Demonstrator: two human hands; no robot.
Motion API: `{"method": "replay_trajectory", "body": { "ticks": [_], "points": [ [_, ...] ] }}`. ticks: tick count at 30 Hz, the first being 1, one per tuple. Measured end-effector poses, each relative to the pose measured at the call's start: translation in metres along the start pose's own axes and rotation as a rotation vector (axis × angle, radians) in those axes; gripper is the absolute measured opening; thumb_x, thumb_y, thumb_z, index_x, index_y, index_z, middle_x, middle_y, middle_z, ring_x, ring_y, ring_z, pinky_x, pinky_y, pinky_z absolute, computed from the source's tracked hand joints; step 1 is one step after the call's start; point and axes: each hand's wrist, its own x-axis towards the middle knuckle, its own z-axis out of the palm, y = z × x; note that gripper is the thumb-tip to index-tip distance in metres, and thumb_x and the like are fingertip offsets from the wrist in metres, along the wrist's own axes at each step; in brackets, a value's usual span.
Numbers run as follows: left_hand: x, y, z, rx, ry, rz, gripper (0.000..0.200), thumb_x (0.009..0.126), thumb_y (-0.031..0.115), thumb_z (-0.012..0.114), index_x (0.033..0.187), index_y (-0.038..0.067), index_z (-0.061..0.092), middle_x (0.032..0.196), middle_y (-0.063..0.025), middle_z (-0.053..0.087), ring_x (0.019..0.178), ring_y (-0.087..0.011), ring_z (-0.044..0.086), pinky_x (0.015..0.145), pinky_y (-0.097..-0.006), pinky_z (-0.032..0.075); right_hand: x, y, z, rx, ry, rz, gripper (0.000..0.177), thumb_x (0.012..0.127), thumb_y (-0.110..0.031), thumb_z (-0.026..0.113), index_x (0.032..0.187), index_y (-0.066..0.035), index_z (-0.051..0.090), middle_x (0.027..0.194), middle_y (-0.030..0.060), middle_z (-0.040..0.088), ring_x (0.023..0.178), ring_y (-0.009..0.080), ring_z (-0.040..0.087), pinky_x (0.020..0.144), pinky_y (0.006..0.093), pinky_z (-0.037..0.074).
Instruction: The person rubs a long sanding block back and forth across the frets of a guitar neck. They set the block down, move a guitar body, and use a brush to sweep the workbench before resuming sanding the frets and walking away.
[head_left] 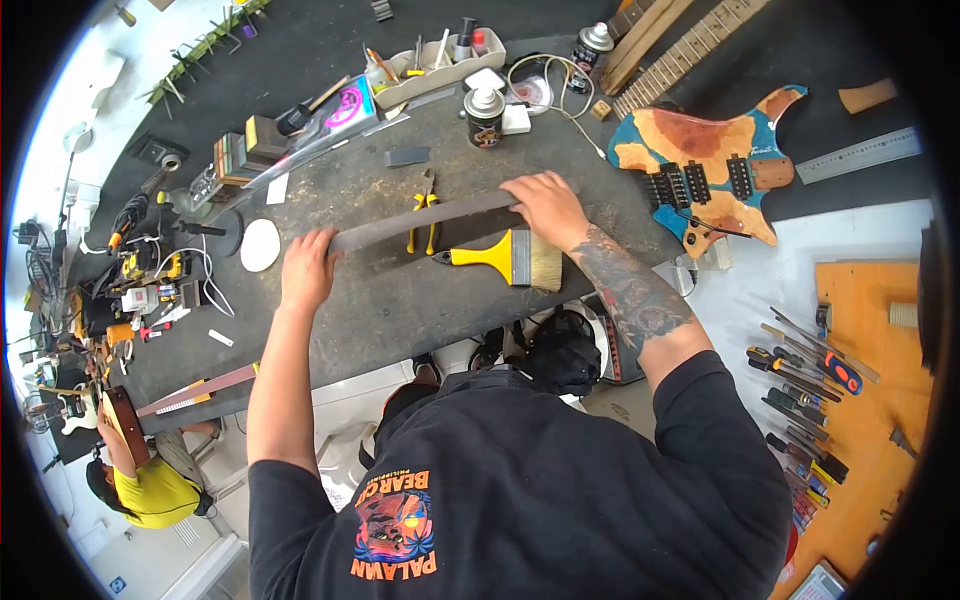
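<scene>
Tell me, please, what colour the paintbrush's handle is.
The paintbrush's handle is bright yellow, showing best in the head view.

A guitar workshop: blue-and-tan wooden electric guitar body, dark worn surface, orange wooden panel of hand tools.

Long dark bench ran across room, top scuffed and dusty. Pale floor showed beyond lower edge, whitish seat close by. Orange-brown wooden panel filled part of right side. Bright light washed upper left.
</scene>
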Motion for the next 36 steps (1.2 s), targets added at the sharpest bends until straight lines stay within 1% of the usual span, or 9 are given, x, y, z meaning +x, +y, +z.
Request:
{"method": "replay_trajectory", "body": {
  "ticks": [7, 10, 13, 18, 20, 23, 27, 34, 36],
  "points": [
    [0.129, 0.012, 0.028, 0.051, 0.016, -0.007, 0.042, 0.095, 0.028, 0.071, 0.135, 0.018, 0.062, 0.136, -0.0041, 0.065, 0.136, -0.0291, 0.054, 0.122, -0.0553, 0.033, 0.007, 0.045, -0.012, -0.135, 0.165, 0.161, 0.031, 0.095, -0.021, 0.068, 0.125, -0.012, 0.068, 0.119, 0.0073, 0.071, 0.115, 0.0303, 0.063, 0.101, 0.0473, 0.044],
    [0.156, 0.027, 0.053, 0.127, -0.094, -0.125, 0.046, 0.097, 0.028, 0.07, 0.141, 0.021, 0.058, 0.145, -0.0029, 0.061, 0.146, -0.03, 0.046, 0.125, -0.0598, 0.027, 0.008, 0.058, -0.007, -0.149, 0.106, 0.232, 0.032, 0.096, -0.023, 0.067, 0.126, -0.012, 0.067, 0.119, 0.0074, 0.071, 0.115, 0.031, 0.063, 0.101, 0.0486, 0.044],
    [0.152, 0.042, 0.073, 0.096, 0.087, -0.198, 0.051, 0.096, 0.029, 0.072, 0.144, 0.021, 0.056, 0.15, -0.0046, 0.058, 0.151, -0.0321, 0.04, 0.126, -0.0624, 0.025, 0.003, 0.069, 0.002, -0.19, 0.079, 0.256, 0.035, 0.096, -0.023, 0.067, 0.129, -0.011, 0.067, 0.12, 0.0091, 0.071, 0.116, 0.0321, 0.063, 0.102, 0.0496, 0.044],
    [0.066, 0.06, 0.055, -0.179, 0.126, -0.203, 0.055, 0.093, 0.033, 0.075, 0.14, 0.011, 0.059, 0.142, -0.0137, 0.06, 0.136, -0.0357, 0.053, 0.114, -0.053, 0.042, 0.009, 0.079, 0.006, -0.21, 0.028, 0.229, 0.043, 0.094, -0.019, 0.07, 0.134, -0.007, 0.064, 0.125, 0.015, 0.068, 0.118, 0.0369, 0.061, 0.105, 0.0514, 0.044],
    [0.018, 0.079, 0.059, -0.235, 0.008, -0.413, 0.055, 0.092, 0.034, 0.075, 0.138, 0.008, 0.06, 0.138, -0.0159, 0.061, 0.127, -0.0372, 0.056, 0.107, -0.0492, 0.047, 0.011, 0.051, 0.0, -0.308, 0.161, 0.194, 0.046, 0.092, -0.018, 0.073, 0.135, -0.005, 0.064, 0.131, 0.0182, 0.063, 0.121, 0.0389, 0.057, 0.106, 0.0516, 0.044],
    [-0.033, 0.1, 0.06, -0.317, -0.004, -0.386, 0.058, 0.092, 0.036, 0.076, 0.139, 0.008, 0.059, 0.136, -0.0169, 0.061, 0.128, -0.0377, 0.056, 0.107, -0.0491, 0.048, 0.004, -0.023, 0.003, -0.052, 0.139, 0.121, 0.047, 0.089, -0.02, 0.077, 0.133, -0.006, 0.065, 0.133, 0.0184, 0.061, 0.125, 0.0397, 0.055, 0.106, 0.0505, 0.045],
    [-0.036, 0.097, 0.065, -0.368, 0.049, -0.421, 0.061, 0.09, 0.034, 0.078, 0.14, 0.004, 0.058, 0.135, -0.0195, 0.063, 0.128, -0.04, 0.057, 0.11, -0.0493, 0.046, -0.037, -0.089, 0.03, 0.083, -0.063, -0.03, 0.045, 0.088, -0.021, 0.078, 0.128, -0.005, 0.067, 0.128, 0.0185, 0.063, 0.122, 0.0403, 0.057, 0.105, 0.0488, 0.046],
    [0.038, 0.134, 0.101, -0.279, -0.171, -0.405, 0.066, 0.091, 0.042, 0.076, 0.14, 0.004, 0.057, 0.132, -0.0146, 0.061, 0.129, -0.0296, 0.054, 0.104, -0.0446, 0.044, -0.046, -0.05, 0.036, -0.187, -0.011, -0.071, 0.036, 0.088, -0.016, 0.075, 0.121, -0.004, 0.068, 0.118, 0.0158, 0.068, 0.111, 0.0379, 0.062, 0.097, 0.0492, 0.049],
    [0.042, 0.149, 0.088, -0.357, -0.194, -0.391, 0.071, 0.091, 0.041, 0.075, 0.147, 0.004, 0.053, 0.137, -0.0158, 0.06, 0.131, -0.0308, 0.051, 0.109, -0.0463, 0.039, -0.052, -0.021, 0.026, -0.256, -0.011, 0.158, 0.038, 0.09, -0.016, 0.075, 0.124, -0.003, 0.066, 0.12, 0.0174, 0.068, 0.113, 0.0399, 0.061, 0.098, 0.0499, 0.048]
  ]
}}
